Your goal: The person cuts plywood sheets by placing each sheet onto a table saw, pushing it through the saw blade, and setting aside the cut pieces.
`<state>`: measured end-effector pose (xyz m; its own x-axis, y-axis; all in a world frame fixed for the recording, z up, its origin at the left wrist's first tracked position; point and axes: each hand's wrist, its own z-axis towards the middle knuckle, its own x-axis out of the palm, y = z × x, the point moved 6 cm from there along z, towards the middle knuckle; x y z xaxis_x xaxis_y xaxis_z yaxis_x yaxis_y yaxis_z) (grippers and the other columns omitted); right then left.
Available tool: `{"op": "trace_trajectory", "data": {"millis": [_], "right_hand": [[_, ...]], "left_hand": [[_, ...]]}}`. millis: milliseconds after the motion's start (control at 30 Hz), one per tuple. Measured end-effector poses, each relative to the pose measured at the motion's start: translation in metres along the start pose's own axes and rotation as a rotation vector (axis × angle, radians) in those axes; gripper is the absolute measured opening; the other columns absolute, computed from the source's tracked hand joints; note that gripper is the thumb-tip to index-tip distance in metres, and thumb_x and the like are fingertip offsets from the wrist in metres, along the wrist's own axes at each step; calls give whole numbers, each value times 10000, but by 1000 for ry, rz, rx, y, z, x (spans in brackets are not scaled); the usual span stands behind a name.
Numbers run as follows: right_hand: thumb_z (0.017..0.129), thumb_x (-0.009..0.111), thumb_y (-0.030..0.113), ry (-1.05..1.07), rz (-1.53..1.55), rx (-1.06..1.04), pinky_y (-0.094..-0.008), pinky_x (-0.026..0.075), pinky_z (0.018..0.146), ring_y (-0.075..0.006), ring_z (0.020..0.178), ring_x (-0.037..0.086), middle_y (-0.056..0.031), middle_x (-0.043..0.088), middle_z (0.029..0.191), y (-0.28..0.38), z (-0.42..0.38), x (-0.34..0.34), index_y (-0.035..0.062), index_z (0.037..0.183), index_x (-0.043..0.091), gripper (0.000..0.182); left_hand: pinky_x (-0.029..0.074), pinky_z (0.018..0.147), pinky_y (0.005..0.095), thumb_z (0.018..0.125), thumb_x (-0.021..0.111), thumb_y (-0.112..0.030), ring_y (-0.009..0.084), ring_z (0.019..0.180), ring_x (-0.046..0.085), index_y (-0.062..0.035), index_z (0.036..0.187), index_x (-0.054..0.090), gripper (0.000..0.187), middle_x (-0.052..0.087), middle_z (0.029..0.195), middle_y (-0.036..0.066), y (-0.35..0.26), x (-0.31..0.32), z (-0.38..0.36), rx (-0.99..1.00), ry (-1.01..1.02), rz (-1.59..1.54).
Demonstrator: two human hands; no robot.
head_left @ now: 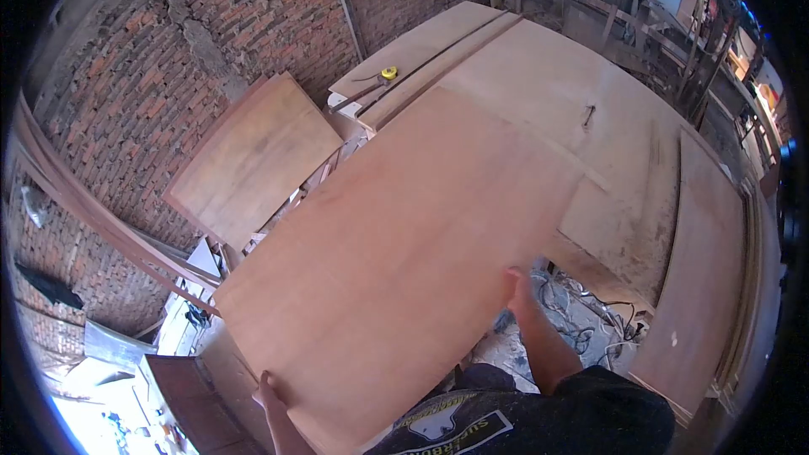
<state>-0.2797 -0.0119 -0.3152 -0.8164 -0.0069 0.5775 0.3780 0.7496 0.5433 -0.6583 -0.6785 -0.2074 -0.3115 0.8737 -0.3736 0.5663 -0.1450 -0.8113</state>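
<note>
"Starting with the surface and the room, what to note nearest?"

"At near left, a reddish-brown wooden piece [200, 406]; at near right, a floor [506, 361] strewn with cables [581, 339]. Through the middle, a large board [388, 219], slanting from near left to far right, and overlapping the pale work table [628, 202]."

"And farther off?"

"To the right, long boards [704, 270], side by side along the table. On the tabletop, a small dark tool [589, 115]. At far left, past a long strip [438, 69], a yellow tape measure [388, 73]. Left of all that, a smaller panel [257, 160], leaning by the brick wall [253, 13]."

"As for hands?"

"Nearest, gripping the large board's near left edge with the left hand [267, 392], closed over it, thumb uppermost. Farther along, gripping the right edge with the right hand [521, 291], likewise closed, forearm stretched forward from a dark shirt [573, 413]."

"And underneath?"

"Impossible to tell; hidden by the wood."
</note>
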Motion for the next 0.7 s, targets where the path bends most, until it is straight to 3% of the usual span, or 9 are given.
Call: {"op": "trace_trajectory", "data": {"millis": [167, 233, 300, 367, 433, 467, 567, 667, 700], "right_hand": [[816, 677, 264, 6, -51, -111, -436, 531, 815, -258, 906, 653, -65, 681, 985, 10, -2, 11, 111, 1063, 637, 293], [801, 708, 292, -204, -104, -340, -445, 530, 823, -290, 920, 657, -91, 688, 990, 14, -3, -3, 98, 1120, 617, 385], [790, 735, 322, -461, -457, -524, -454, 530, 824, -323, 927, 660, -126, 691, 993, 26, -22, -2, 87, 1186, 592, 482], [782, 756, 356, -771, -1120, -609, -461, 532, 819, -358, 928, 662, -169, 689, 995, 33, -57, 11, 78, 1258, 562, 584], [767, 791, 279, -793, -1301, -651, -405, 526, 821, -287, 904, 653, -125, 684, 952, 23, -70, 15, 56, 1336, 526, 667], [759, 808, 240, -799, -1390, -670, -377, 524, 823, -252, 892, 648, -102, 682, 931, 18, -76, 16, 44, 1375, 507, 713], [743, 832, 182, -504, -1121, -705, -331, 518, 652, -200, 733, 626, -77, 664, 853, 8, -61, 6, 88, 1457, 456, 812], [751, 825, 150, -333, -902, -373, -302, 447, 487, -141, 588, 561, -50, 620, 759, 16, -76, 13, 104, 1536, 327, 931], [753, 821, 136, -298, -927, -409, -293, 424, 459, -129, 561, 544, -45, 610, 748, 15, -72, 7, 111, 1546, 297, 951]], "left_hand": [[511, 552, 403, 815, 799, -274, 223, 655, 612, 9, 891, 621, 343, 625, 839, 100, 33, 17, 55, -147, 185, -142], [516, 550, 408, 820, 805, -294, 229, 661, 623, -5, 887, 619, 350, 624, 808, 97, 42, 22, 46, -150, 214, -112], [526, 553, 405, 830, 798, -284, 229, 660, 627, -17, 872, 615, 327, 621, 777, 85, 46, 32, 37, -196, 273, -169], [534, 559, 398, 842, 789, -272, 227, 663, 632, -22, 870, 617, 305, 622, 757, 75, 59, 41, 46, -304, 404, -249], [539, 569, 386, 856, 777, -257, 223, 670, 636, -21, 882, 625, 282, 629, 748, 66, 98, 41, 84, -473, 604, -350], [538, 576, 383, 861, 774, -255, 218, 676, 635, -18, 881, 631, 277, 633, 757, 64, 101, 39, 88, -412, 524, -312], [529, 582, 375, 869, 769, -256, 203, 681, 629, -12, 870, 649, 272, 642, 774, 58, 105, 46, 94, -294, 370, -267], [515, 561, 373, 869, 773, -270, 189, 657, 612, -15, 840, 661, 280, 638, 772, 51, 108, 53, 99, -289, 362, -288], [512, 552, 375, 870, 773, -271, 187, 649, 606, -17, 828, 662, 281, 637, 771, 51, 103, 57, 94, -269, 344, -264]]}}
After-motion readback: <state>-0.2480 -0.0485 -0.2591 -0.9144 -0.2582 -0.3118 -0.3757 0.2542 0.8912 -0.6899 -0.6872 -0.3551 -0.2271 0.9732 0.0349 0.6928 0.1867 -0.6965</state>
